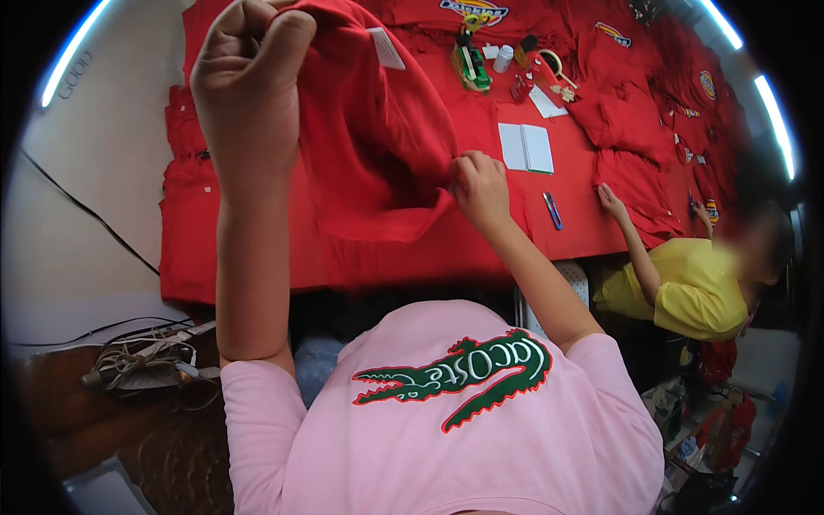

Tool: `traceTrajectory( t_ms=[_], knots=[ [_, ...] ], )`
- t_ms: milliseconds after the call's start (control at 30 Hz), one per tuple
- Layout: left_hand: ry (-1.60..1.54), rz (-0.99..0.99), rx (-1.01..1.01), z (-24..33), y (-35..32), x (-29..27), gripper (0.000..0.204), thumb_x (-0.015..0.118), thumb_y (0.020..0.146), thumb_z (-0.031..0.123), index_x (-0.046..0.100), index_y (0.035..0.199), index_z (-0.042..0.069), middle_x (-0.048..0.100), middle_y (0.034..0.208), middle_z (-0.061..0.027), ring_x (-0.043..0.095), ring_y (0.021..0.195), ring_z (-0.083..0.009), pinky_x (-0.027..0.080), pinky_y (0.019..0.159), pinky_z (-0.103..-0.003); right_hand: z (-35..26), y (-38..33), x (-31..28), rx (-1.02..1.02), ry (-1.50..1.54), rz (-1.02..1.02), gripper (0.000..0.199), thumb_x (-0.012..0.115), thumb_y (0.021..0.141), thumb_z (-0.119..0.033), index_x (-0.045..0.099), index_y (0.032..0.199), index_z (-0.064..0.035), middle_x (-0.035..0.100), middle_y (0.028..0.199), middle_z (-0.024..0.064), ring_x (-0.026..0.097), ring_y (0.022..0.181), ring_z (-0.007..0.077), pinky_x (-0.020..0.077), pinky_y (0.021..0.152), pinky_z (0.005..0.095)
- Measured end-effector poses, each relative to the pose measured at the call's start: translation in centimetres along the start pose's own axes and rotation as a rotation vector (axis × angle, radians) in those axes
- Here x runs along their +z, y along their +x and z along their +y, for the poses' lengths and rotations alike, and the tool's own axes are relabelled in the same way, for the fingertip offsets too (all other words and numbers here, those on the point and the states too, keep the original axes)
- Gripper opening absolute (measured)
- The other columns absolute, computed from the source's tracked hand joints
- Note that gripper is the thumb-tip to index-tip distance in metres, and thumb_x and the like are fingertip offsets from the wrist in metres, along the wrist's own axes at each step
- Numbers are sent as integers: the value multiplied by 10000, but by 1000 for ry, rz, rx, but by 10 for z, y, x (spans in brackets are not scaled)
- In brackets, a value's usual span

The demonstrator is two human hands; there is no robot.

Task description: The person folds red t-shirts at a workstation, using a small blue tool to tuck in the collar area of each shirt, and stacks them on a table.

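Note:
A red garment (378, 146) hangs stretched between my two hands above the table, with a small white label (386, 49) near its upper part. My left hand (253, 86) is raised high, its fingers closed on the cloth at the top. Lower and to the right, my right hand (482, 189) pinches the garment's edge. The cloth sags in folds between them, and which part of the garment each hand holds I cannot tell.
On the red-covered table (573, 245) lie an open notebook (536, 148), blue thread snips (553, 210), a green tape dispenser (472, 67) and a white bottle (504, 58). Red garments (618, 120) are piled around. A co-worker in yellow (699, 287) works at the right. Cables (150, 360) lie lower left.

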State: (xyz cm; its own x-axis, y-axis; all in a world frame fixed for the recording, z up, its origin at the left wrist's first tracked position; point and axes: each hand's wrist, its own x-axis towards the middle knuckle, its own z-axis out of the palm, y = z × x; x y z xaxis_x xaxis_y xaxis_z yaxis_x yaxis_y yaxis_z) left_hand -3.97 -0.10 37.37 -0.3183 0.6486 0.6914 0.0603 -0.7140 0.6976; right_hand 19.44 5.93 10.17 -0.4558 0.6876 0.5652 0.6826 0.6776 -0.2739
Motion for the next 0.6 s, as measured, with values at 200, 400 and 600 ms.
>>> traceTrajectory(
  t_ms=[200, 400, 600],
  knots=[
    [197, -46, 95, 26, 16, -3, 217, 632, 894, -16, 503, 762, 97, 621, 940, -12, 485, 765, -37, 428, 695, -204, -132, 46, -44, -433, 487, 33, 368, 684, 810, -35, 664, 1177, -23, 655, 1175, 174, 655, 1067, 337, 539, 912, 456],
    [480, 69, 251, 47, 33, -42, 241, 634, 921, -38, 512, 732, 49, 728, 1026, -73, 652, 867, -84, 523, 835, -242, -82, 31, -45, -358, -30, -722, 763, 536, 940, -700, 680, 1232, -9, 713, 1088, 251, 693, 1037, 408, 492, 988, 531],
    [756, 168, 134, 44, 68, -154, 125, 661, 900, -2, 558, 847, 45, 767, 1065, -63, 671, 985, -103, 536, 922, -262, -40, 80, -210, -529, 103, -355, 254, 846, 735, -239, 631, 708, -107, 621, 658, 51, 618, 644, 281, 469, 708, 400]
  ],
)
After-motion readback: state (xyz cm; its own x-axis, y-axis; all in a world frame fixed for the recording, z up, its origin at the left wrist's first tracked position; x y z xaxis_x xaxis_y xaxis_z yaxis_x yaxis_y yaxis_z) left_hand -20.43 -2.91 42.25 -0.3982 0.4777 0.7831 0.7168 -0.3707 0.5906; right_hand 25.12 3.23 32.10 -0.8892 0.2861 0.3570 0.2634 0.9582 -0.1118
